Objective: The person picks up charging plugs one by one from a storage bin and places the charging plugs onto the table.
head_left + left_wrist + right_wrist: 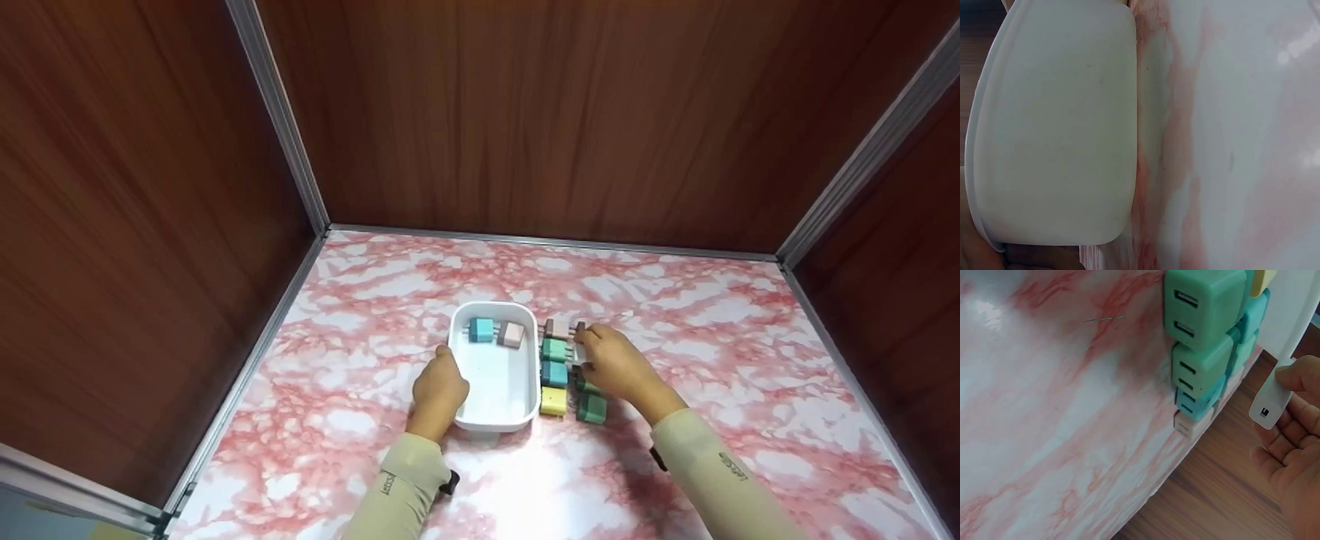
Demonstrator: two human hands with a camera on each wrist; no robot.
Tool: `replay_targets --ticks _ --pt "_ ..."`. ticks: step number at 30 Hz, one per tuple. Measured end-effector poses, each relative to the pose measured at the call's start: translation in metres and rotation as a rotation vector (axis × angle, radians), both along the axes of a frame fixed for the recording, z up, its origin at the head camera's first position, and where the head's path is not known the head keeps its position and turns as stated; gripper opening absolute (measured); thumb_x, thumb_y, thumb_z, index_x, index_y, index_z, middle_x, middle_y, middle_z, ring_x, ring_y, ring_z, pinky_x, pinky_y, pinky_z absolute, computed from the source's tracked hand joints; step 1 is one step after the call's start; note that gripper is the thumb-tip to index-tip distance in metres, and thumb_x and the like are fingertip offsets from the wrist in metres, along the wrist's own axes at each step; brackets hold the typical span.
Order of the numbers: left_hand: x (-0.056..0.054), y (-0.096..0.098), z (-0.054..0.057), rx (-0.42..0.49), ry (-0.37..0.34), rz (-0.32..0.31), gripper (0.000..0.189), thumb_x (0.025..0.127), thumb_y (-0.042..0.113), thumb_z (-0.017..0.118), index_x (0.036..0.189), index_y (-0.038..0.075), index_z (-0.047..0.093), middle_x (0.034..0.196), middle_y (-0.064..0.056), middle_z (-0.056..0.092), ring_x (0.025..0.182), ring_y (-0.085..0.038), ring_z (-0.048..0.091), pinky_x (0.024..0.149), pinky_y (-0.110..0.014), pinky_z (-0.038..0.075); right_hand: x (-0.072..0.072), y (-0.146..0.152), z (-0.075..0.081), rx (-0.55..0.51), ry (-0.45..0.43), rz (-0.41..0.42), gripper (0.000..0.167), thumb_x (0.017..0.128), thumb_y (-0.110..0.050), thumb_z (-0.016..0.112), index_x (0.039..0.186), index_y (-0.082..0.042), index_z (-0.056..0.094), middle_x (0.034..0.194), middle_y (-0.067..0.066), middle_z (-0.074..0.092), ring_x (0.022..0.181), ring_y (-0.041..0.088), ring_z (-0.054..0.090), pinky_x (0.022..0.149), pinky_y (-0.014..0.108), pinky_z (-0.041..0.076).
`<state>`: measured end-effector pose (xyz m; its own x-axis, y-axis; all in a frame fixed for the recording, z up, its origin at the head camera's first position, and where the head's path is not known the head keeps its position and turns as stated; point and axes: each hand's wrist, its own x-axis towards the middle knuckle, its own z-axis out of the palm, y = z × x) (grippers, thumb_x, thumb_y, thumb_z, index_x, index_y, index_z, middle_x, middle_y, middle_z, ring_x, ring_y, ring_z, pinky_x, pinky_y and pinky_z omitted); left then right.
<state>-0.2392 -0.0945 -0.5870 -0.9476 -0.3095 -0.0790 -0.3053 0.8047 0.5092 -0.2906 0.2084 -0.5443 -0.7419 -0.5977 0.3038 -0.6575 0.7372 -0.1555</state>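
My left hand (440,386) grips the left rim of a white plastic box (495,424). In the left wrist view, fingers (979,247) curl at the lower corner of the box wall. Inside the box, at its far end, lie a blue charger plug (481,330) and a pale pink charger plug (511,335). My right hand (619,364) is over the charger plugs right of the box. In the right wrist view, its thumb and fingers pinch a small white adapter (1272,396) with a small port in its end.
Beside the box stand two columns of charger plugs, including a pink one (556,328), a green one (555,349), a blue one (554,373), a yellow one (553,400) and a dark green one (592,409). Wood-grain panels (525,112) enclose the marbled table (360,450).
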Motion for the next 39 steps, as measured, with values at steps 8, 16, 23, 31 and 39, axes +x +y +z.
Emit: replay_targets --ticks 8,16,23,31,39 --pt "0.000 -0.001 -0.002 0.008 0.014 -0.022 0.054 0.086 0.010 0.071 0.134 -0.001 0.050 0.102 -0.016 0.074 0.092 -0.034 0.073 0.075 -0.051 0.056 0.005 0.015 -0.005 0.021 -0.043 -0.036 0.044 0.076 -0.002 0.077 0.118 0.003 0.066 0.108 0.013 0.064 0.094 0.028 0.064 0.085 0.045 0.053" --pt "0.000 0.000 -0.002 0.002 0.021 -0.012 0.052 0.085 0.010 0.071 0.133 -0.001 0.051 0.102 -0.016 0.074 0.093 -0.034 0.073 0.076 -0.052 0.056 0.008 0.027 -0.010 0.018 -0.056 -0.042 0.044 0.076 0.000 0.076 0.117 0.005 0.066 0.103 0.012 0.064 0.087 0.026 0.063 0.080 0.045 0.054" --pt "-0.001 -0.001 -0.002 0.005 0.026 -0.011 0.051 0.085 0.010 0.070 0.132 0.000 0.051 0.102 -0.016 0.075 0.093 -0.034 0.073 0.075 -0.052 0.056 0.011 0.037 -0.013 0.013 -0.091 -0.065 0.047 0.074 -0.004 0.082 0.117 0.002 0.065 0.105 0.011 0.063 0.092 0.028 0.063 0.084 0.047 0.053" --pt "0.001 -0.001 -0.002 0.012 0.016 -0.015 0.055 0.086 0.009 0.070 0.137 -0.001 0.050 0.101 -0.014 0.074 0.090 -0.033 0.073 0.074 -0.051 0.056 0.015 0.047 -0.014 0.001 -0.118 -0.082 0.050 0.078 -0.017 0.088 0.118 0.002 0.065 0.106 0.010 0.064 0.092 0.027 0.063 0.083 0.047 0.053" --pt "0.002 0.000 0.000 0.009 0.023 -0.015 0.057 0.085 0.010 0.071 0.137 -0.002 0.050 0.102 -0.016 0.074 0.090 -0.034 0.073 0.073 -0.051 0.056 0.018 0.061 -0.020 0.020 -0.109 -0.108 0.043 0.079 -0.012 0.085 0.116 0.002 0.066 0.107 0.013 0.065 0.095 0.032 0.065 0.086 0.049 0.053"
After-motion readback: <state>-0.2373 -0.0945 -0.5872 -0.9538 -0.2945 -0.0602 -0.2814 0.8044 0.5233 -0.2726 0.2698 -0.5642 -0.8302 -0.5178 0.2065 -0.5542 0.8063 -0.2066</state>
